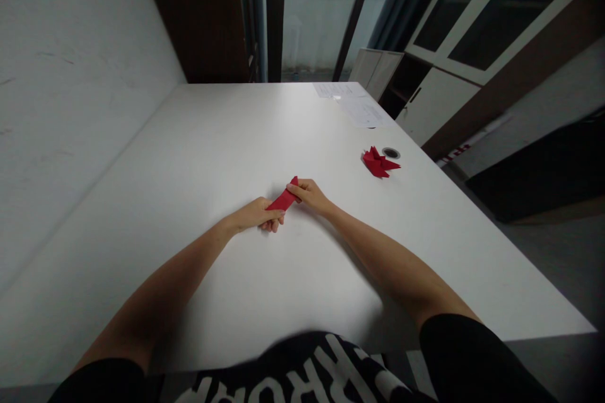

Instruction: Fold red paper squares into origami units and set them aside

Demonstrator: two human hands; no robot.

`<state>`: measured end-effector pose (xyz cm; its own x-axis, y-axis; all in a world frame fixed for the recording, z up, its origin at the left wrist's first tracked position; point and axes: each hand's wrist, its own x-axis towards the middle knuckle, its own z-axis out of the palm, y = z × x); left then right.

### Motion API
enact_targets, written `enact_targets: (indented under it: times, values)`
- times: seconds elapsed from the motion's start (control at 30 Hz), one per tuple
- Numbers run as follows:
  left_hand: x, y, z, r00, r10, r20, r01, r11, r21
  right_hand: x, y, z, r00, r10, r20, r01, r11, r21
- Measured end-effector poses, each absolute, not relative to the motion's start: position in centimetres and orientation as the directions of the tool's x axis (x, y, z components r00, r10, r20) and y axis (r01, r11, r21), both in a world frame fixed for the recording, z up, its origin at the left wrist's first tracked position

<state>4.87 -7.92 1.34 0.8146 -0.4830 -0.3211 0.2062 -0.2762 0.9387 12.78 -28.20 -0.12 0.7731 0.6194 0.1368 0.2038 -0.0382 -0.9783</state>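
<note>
A narrow strip of folded red paper (pixel 283 200) is held slantwise above the middle of the white table. Its lower left end is pinched by my left hand (pixel 263 214), thumb on top and fingers curled beneath. At the upper right end, my right hand (pixel 306 193) grips the paper between thumb and fingers. The tip near my right hand looks pointed. My fingers hide both ends in part.
Several folded red paper pieces (pixel 378 162) lie in a pile to the right, beside a round dark cable hole (pixel 391 153). Printed sheets (pixel 362 111) rest at the far right corner of the white table (pixel 227 138). A wall (pixel 85 75) borders the left side.
</note>
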Motion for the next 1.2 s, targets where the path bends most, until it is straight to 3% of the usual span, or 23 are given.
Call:
enact_targets:
  times: [0.2,0.37,0.53,0.6,0.67,0.83,0.9,1.0,1.2]
  values:
    - [5.2,-8.5,0.6,0.861,-0.434,-0.265,0.206,-0.179,0.962,11.8,-27.5,-0.1,0.715,0.690,0.108,0.206,-0.060,-0.977]
    - [4.9,-8.3,0.6,0.849,-0.462,-0.257,0.173,-0.216,0.961,11.1,-27.4,0.4,0.724,0.682,0.107,0.252,-0.117,-0.961]
    - [4.8,-8.0,0.7,0.825,-0.510,-0.244,0.179,-0.174,0.968,12.4,-27.5,-0.1,0.898,0.403,0.175,0.248,-0.138,-0.959]
    - [4.8,-7.9,0.6,0.828,-0.500,-0.254,0.199,-0.161,0.967,13.0,-27.7,-0.3,0.919,0.344,0.194,0.240,-0.097,-0.966]
    - [4.9,-7.9,0.5,0.838,-0.484,-0.252,0.205,-0.148,0.968,13.3,-27.9,-0.4,0.909,0.366,0.198,0.231,-0.048,-0.972]
    - [5.0,-8.0,0.6,0.857,-0.464,-0.225,0.201,-0.101,0.974,12.3,-27.8,-0.2,0.779,0.613,0.135,0.236,-0.086,-0.968]
    - [4.9,-8.1,0.6,0.860,-0.461,-0.218,0.197,-0.093,0.976,12.0,-27.7,-0.4,0.748,0.656,0.098,0.202,-0.084,-0.976]
    - [5.0,-8.1,0.4,0.866,-0.454,-0.211,0.184,-0.103,0.977,12.3,-27.5,-0.8,0.760,0.644,0.093,0.156,-0.042,-0.987]
    - [5.4,-7.6,0.5,0.874,-0.438,-0.212,0.173,-0.127,0.977,13.4,-27.6,-1.5,0.850,0.506,0.147,0.168,0.005,-0.986]
